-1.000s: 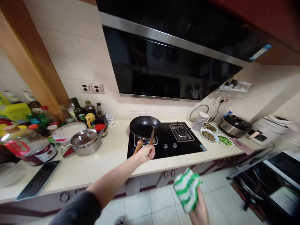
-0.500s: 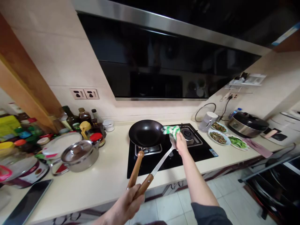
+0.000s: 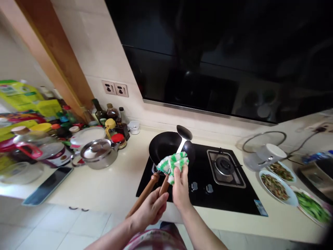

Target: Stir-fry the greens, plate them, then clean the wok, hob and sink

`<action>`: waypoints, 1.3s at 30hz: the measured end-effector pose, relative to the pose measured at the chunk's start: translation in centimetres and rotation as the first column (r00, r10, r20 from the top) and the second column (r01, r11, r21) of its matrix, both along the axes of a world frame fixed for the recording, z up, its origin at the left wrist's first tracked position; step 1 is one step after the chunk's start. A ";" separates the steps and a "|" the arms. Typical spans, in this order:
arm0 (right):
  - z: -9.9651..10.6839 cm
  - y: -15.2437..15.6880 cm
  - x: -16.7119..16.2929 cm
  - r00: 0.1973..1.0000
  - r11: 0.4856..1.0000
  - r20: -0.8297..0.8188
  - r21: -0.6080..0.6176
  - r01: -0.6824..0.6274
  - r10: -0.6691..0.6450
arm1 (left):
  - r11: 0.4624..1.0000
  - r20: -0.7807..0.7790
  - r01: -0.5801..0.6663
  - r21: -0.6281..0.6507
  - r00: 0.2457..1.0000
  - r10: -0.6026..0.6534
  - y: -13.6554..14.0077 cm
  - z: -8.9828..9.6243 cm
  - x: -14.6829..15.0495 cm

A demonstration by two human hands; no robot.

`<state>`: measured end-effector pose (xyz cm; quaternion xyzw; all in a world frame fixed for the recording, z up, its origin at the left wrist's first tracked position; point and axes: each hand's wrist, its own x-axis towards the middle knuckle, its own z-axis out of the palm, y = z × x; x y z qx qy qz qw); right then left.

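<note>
Spatula [image 3: 184, 133] is angled up by the wok [image 3: 160, 146] from where I'm standing, left hand [image 3: 153, 207] wrapped round its wooden handle, right hand [image 3: 181, 189] pinching a green-and-white cloth [image 3: 172, 163] on the metal shaft. Wok's on the hob [image 3: 225, 199], left side.

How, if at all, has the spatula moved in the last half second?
Yes: against the gas cooktop, the spatula shifted up the view, toward the back edge.

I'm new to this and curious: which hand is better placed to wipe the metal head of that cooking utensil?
Probably the right hand: it holds the green-and-white cloth on the utensil, closer to its metal head. The left hand grips its wooden handle, farther away.
</note>
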<state>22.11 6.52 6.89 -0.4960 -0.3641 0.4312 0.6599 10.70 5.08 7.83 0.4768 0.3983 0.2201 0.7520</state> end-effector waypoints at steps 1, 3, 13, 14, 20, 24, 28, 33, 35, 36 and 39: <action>0.0 0.0 1.2 0.998 0.999 0.049 -0.028 -0.046 0.047 | 0.999 0.002 -0.035 -0.012 0.999 0.035 0.6 0.2 -0.1; 0.1 0.7 4.6 0.988 0.993 0.112 -0.068 -0.101 0.108 | 0.993 -0.016 -0.115 -0.017 0.993 0.115 1.6 0.7 -1.3; -3.6 18.8 13.9 0.128 0.936 0.962 -0.195 -0.293 0.241 | 0.905 -0.347 -0.389 0.170 0.836 0.424 -3.6 -1.2 -11.3; -4.8 20.2 13.4 -0.001 0.900 0.945 -0.311 -0.306 0.327 | 0.904 -0.330 -0.408 0.128 0.842 0.427 -4.4 -1.7 -11.3; -8.5 21.4 12.5 -0.202 0.713 0.757 -0.654 -0.255 0.622 | 0.910 -0.239 -0.414 -0.003 0.884 0.401 -5.0 -3.0 -9.6; -8.5 17.7 10.5 -0.199 0.557 0.666 -0.723 -0.409 0.719 | 0.909 -0.223 -0.417 0.011 0.885 0.409 -3.9 -3.5 -8.5; -8.6 18.1 3.5 0.045 0.611 0.739 -0.519 -0.597 0.672 | 0.941 -0.257 -0.336 -0.034 0.913 0.317 -3.0 -3.6 -8.2; -6.9 25.1 1.9 0.095 0.837 0.874 -0.418 -0.354 0.477 | 0.940 -0.192 -0.342 -0.024 0.924 0.331 -2.8 -4.6 -7.9; -6.5 26.2 5.2 0.070 0.854 0.873 -0.452 -0.257 0.483 | 0.920 -0.171 -0.392 -0.013 0.907 0.385 -2.9 -5.1 -7.7; -6.5 25.9 7.0 0.064 0.849 0.861 -0.482 -0.217 0.505 | 0.909 -0.171 -0.416 -0.017 0.897 0.407 -2.9 -5.2 -7.6; -7.6 22.4 10.2 0.075 0.767 0.770 -0.614 -0.185 0.634 | 0.897 -0.159 -0.440 -0.029 0.888 0.431 -3.0 -5.4 -7.5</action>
